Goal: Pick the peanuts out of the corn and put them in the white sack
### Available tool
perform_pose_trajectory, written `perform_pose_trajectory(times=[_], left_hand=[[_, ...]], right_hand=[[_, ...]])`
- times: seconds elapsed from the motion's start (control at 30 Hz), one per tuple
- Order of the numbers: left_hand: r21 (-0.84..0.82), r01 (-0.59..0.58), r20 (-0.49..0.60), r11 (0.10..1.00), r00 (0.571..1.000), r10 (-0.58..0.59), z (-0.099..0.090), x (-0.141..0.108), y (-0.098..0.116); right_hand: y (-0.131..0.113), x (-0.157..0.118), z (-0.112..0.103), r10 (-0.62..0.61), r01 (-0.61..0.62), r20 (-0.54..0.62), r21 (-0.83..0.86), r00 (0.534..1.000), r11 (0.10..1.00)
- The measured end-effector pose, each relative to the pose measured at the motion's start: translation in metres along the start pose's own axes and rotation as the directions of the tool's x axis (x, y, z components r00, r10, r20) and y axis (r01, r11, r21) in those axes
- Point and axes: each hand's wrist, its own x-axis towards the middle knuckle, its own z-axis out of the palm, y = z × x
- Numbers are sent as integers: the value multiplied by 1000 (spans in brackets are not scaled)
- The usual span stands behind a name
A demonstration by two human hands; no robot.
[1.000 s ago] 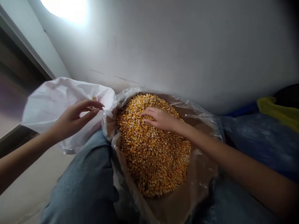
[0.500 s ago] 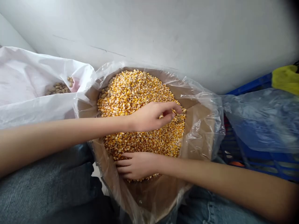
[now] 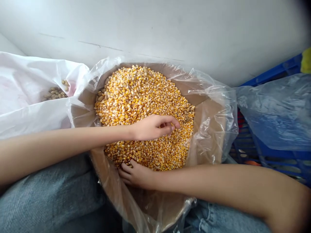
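Yellow corn kernels [image 3: 141, 97] lie heaped in a brown cardboard box [image 3: 209, 129] lined with a clear plastic bag [image 3: 227, 110]. My left hand [image 3: 155, 127] reaches in from the left over the middle of the heap, its fingers curled with small gaps between them and nothing visible held. Lower down, my right hand [image 3: 137, 174] comes from the right and rests at the near edge of the corn, fingers apart, their tips against the kernels and the liner. A few peanuts [image 3: 100, 96] show at the heap's left edge.
To the left, a white bag [image 3: 36, 77] holds more peanuts [image 3: 54, 93]. At the right stand blue crates [image 3: 274, 72] with a clear plastic sheet [image 3: 279, 110] over them. A pale wall [image 3: 155, 29] rises behind the box. Denim-covered legs [image 3: 60, 191] flank the box.
My left hand has moved slightly left and down across the corn. The fingers of my right hand have bent and spread at the near edge. The camera view has shifted a little.
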Motion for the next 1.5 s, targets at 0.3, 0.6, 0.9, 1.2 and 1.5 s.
perform_pose_trajectory(times=[0.3,0.6,0.9,1.2,1.5], left_hand=[[4,71,48,997,996,-71,3,-11,-19],[-21,78,0,997,997,-78,-5,-8,-19],[-15,63,-44,998,997,-63,-3,-5,-21],[54,91,14,994,996,-92,8,-2,-26],[354,-27,145,935,989,-27,14,-9,-34]], right_hand=[[33,1,-35,-29,-26,227,236,973,971],[98,-46,-98,335,-423,343,223,877,878],[64,-45,-79,239,-306,309,190,921,933],[26,-7,-43,237,-289,236,218,942,932],[29,-6,-52,166,-251,307,260,937,932]])
